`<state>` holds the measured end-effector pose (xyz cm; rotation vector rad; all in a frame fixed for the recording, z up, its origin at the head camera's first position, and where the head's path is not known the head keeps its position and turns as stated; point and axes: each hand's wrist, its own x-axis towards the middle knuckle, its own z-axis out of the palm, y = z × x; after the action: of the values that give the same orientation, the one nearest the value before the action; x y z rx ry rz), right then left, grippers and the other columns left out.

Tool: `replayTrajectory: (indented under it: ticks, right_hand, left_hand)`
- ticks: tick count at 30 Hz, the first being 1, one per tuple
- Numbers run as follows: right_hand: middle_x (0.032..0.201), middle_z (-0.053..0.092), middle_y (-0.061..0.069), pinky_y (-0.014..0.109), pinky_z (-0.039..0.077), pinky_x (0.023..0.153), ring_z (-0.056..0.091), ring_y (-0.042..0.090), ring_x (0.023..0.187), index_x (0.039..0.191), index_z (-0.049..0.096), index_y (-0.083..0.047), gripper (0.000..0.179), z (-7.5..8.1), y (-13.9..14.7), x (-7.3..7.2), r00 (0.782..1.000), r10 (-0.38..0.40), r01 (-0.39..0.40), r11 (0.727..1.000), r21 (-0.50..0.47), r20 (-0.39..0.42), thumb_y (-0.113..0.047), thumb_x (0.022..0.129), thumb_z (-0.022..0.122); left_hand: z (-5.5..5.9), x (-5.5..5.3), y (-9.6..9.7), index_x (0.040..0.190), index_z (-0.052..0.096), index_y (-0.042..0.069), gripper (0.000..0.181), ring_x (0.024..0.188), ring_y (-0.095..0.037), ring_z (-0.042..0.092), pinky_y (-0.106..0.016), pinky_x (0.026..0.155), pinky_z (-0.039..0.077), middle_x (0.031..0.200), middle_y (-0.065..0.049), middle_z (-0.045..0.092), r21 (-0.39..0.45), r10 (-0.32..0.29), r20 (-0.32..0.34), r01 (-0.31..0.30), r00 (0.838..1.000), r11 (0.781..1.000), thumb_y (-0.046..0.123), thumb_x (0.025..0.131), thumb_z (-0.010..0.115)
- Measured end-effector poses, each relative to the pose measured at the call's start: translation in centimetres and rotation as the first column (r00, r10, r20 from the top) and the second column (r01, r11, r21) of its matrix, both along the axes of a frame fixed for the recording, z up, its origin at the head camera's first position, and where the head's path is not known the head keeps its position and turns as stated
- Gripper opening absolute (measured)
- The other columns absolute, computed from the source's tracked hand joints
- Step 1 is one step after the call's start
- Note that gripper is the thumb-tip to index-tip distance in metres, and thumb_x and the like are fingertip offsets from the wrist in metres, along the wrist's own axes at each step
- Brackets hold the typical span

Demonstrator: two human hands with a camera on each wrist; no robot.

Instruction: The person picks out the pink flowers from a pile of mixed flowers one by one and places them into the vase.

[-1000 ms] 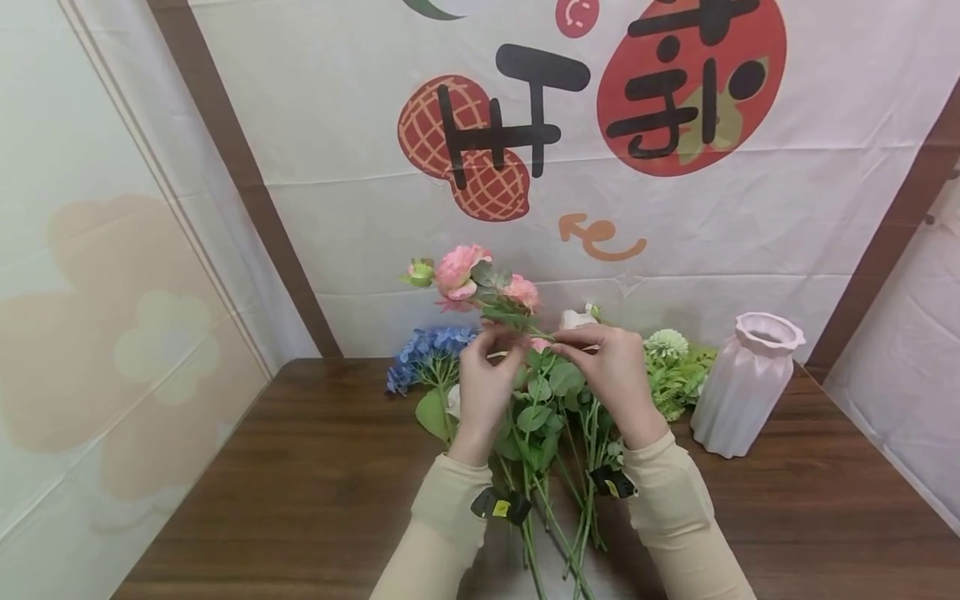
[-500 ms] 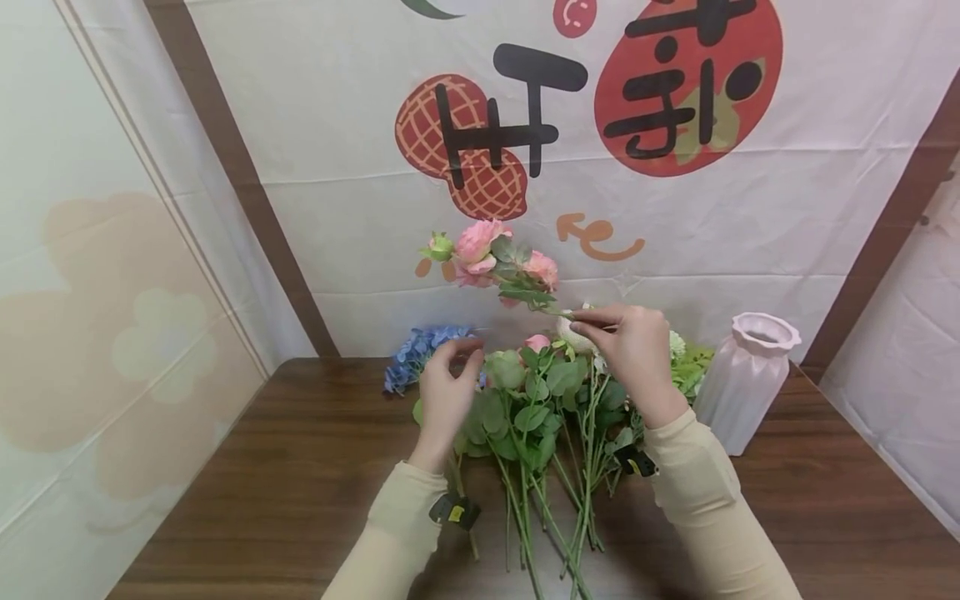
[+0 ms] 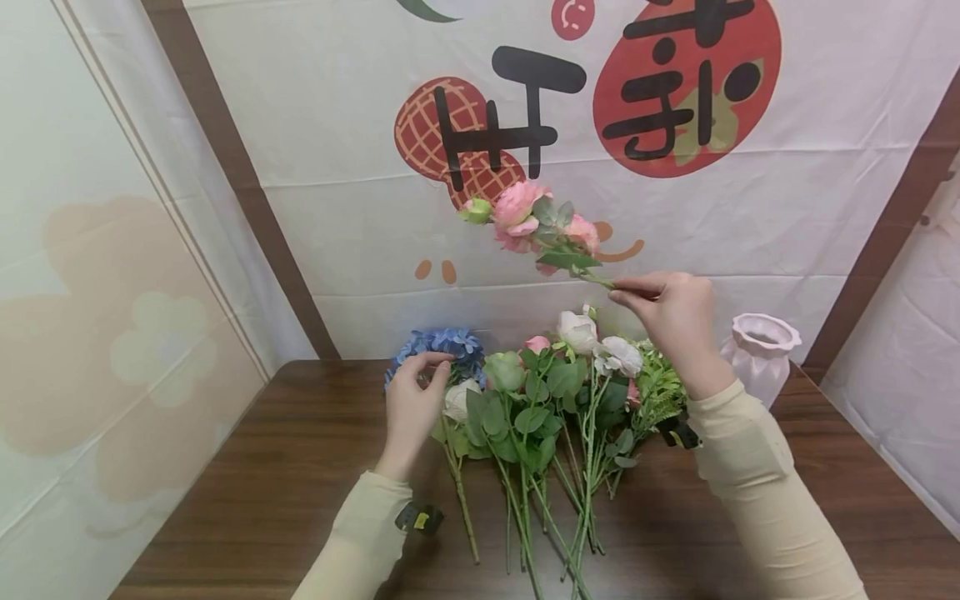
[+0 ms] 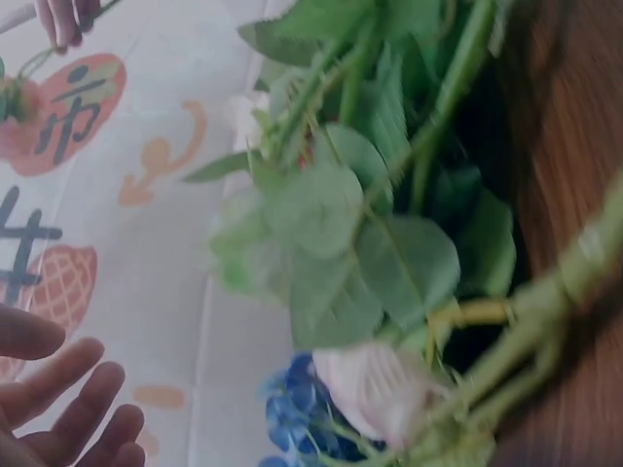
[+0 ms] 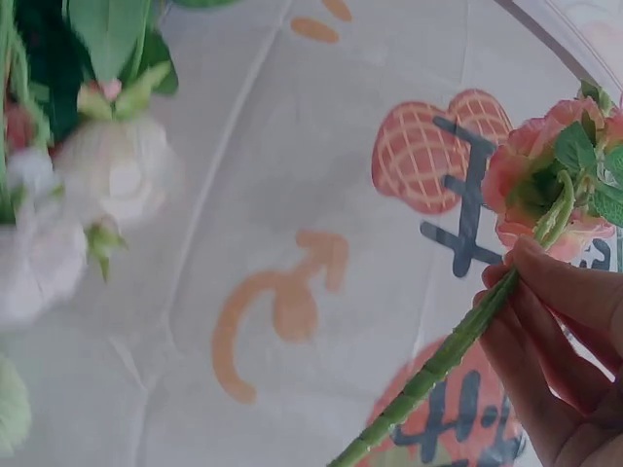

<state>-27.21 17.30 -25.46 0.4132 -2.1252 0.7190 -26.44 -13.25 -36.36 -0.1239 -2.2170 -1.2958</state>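
Observation:
My right hand (image 3: pixel 678 329) pinches the green stem (image 5: pixel 428 379) of a pink flower spray (image 3: pixel 521 218) between thumb and fingertips, up in front of the backdrop. The spray has pink blooms, a green bud and leaves, and tilts to the left. My left hand (image 3: pixel 412 400) holds nothing; its fingers are loosely bent beside the blue hydrangea (image 3: pixel 442 346) and a white rose (image 3: pixel 459 400). In the left wrist view those fingers (image 4: pixel 83 418) stand apart from the flowers. Between the hands, several long-stemmed flowers lie on the table, among them a white rose (image 3: pixel 577 332) and a pale green rose (image 3: pixel 504 371).
A pale pink ribbed vase (image 3: pixel 761 354) stands at the back right, partly hidden by the right forearm. Green fern-like foliage (image 3: pixel 660 387) lies near it. The brown wooden table (image 3: pixel 285 483) ends at a printed cloth backdrop (image 3: pixel 337 233).
My left hand has let go of the pink flower spray and moved left and down toward the hydrangea. The right hand has lifted the spray up and to the right.

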Motion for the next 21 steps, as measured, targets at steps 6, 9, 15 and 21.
replayTrajectory:
  ticks: [6,9,15,21]
  right_hand:
    - [0.081,0.074,0.011,0.019,0.048,0.061,0.072,0.027,0.071,0.087,0.078,-0.009,0.014,1.9,1.8,0.3,0.999,-0.041,0.041,0.999,0.001,-0.023,-0.020,0.078,0.078]
    - [0.081,0.073,0.011,0.007,0.039,0.059,0.072,0.018,0.070,0.088,0.078,-0.009,0.015,2.8,2.7,0.4,0.997,-0.064,0.064,0.998,-0.012,-0.032,-0.021,0.078,0.078]
    - [0.082,0.073,0.013,0.004,0.035,0.057,0.045,-0.029,0.062,0.091,0.078,-0.010,0.019,3.8,4.6,0.7,0.995,-0.095,0.096,0.992,-0.084,0.019,-0.025,0.079,0.077]
    - [0.085,0.073,0.015,0.003,0.035,0.057,0.045,-0.030,0.062,0.093,0.078,-0.012,0.020,3.9,6.3,0.8,0.993,-0.112,0.115,0.988,-0.103,0.034,-0.026,0.079,0.077]
  left_hand:
    - [-0.9,-0.1,-1.8,0.101,0.071,0.010,0.015,0.088,-0.023,0.064,-0.039,0.076,0.050,0.099,-0.007,0.067,-0.036,0.047,0.024,-0.046,0.999,0.998,0.017,0.091,0.062]
    - [-1.1,-0.1,-2.6,0.101,0.071,0.009,0.016,0.088,-0.025,0.063,-0.040,0.077,0.050,0.098,-0.009,0.066,-0.044,0.058,0.034,-0.056,0.998,0.997,0.017,0.091,0.063]
    - [-1.1,0.1,-3.9,0.103,0.070,0.008,0.017,0.091,-0.028,0.060,-0.040,0.076,0.044,0.099,-0.010,0.067,-0.067,0.085,0.028,-0.083,0.996,0.994,0.017,0.091,0.062]
    - [-1.9,0.1,-5.1,0.100,0.071,0.007,0.015,0.086,-0.028,0.060,-0.036,0.073,0.042,0.095,-0.010,0.067,-0.107,0.116,0.018,-0.113,0.993,0.988,0.015,0.089,0.063]
